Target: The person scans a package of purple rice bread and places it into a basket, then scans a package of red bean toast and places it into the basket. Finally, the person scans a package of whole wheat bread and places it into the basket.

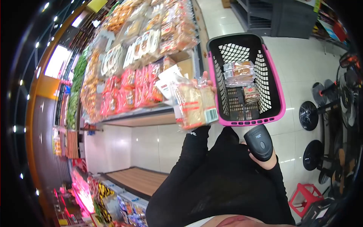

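Bread packet (194,104) in left hand (206,84)

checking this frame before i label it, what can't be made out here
Head view, all of it:
- Left hand: mostly hidden behind the clear plastic pack of sliced bread it holds; grip not visible.
- Right hand: largely covered by the black handheld barcode scanner.
- Print on the bread pack's label: too small.
- Wrapped packs in the pink-rimmed black plastic basket: contents unclear through glare.
- Packets on the lower shelf: blurred and cut off by the lens edge.
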The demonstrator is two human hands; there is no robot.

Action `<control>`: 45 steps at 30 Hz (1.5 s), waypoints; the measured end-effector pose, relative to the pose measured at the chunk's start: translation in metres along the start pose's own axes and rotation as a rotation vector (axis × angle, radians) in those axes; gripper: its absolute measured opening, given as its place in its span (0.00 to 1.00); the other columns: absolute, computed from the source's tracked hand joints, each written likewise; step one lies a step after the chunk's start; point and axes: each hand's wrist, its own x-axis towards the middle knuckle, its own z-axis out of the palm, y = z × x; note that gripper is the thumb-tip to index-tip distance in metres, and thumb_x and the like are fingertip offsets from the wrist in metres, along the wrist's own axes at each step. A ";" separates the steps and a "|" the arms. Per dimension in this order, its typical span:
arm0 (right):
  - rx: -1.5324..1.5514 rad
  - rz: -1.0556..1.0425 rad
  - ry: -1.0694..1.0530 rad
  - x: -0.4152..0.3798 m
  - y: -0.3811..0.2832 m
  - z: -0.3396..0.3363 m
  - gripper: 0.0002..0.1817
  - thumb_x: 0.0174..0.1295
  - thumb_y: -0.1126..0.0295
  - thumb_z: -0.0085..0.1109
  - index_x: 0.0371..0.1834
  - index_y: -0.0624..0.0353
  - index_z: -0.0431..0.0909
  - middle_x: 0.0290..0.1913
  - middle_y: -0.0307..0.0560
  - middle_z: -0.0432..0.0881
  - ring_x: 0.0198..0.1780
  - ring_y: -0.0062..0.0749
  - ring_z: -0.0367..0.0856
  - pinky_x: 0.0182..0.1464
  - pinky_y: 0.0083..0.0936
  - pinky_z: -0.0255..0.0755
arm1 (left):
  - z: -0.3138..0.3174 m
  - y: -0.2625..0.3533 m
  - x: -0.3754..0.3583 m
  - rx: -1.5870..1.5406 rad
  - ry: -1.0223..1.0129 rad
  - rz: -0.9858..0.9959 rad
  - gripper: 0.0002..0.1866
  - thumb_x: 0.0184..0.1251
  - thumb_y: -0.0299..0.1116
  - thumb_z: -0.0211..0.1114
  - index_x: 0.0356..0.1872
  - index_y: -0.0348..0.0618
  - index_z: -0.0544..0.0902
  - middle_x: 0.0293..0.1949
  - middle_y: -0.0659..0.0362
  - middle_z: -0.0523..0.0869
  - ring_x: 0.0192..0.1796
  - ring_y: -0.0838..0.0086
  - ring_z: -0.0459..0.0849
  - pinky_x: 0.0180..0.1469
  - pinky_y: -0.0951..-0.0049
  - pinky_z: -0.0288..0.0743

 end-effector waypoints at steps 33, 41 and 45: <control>0.530 -0.107 -0.527 0.092 -0.086 0.306 0.27 0.48 0.68 0.59 0.51 0.59 0.62 0.44 0.45 0.70 0.40 0.25 0.69 0.42 0.22 0.64 | 0.151 0.276 -0.183 1.662 0.113 0.541 0.06 0.59 0.32 0.54 0.28 0.41 0.70 0.52 0.49 0.64 0.43 0.71 0.73 0.45 0.72 0.68; 0.493 -0.177 -0.410 0.125 -0.103 0.349 0.30 0.44 0.68 0.63 0.52 0.61 0.62 0.49 0.43 0.68 0.48 0.25 0.67 0.49 0.24 0.62 | 0.142 0.291 -0.183 1.595 0.386 0.703 0.04 0.60 0.28 0.53 0.32 0.40 0.71 0.54 0.50 0.63 0.48 0.72 0.70 0.51 0.72 0.62; 0.369 -0.097 -0.429 0.143 -0.098 0.355 0.32 0.43 0.68 0.65 0.53 0.61 0.62 0.51 0.44 0.68 0.48 0.24 0.66 0.50 0.23 0.60 | 0.122 0.314 -0.182 1.652 0.495 0.669 0.03 0.59 0.27 0.53 0.33 0.40 0.72 0.54 0.51 0.64 0.51 0.73 0.67 0.53 0.73 0.60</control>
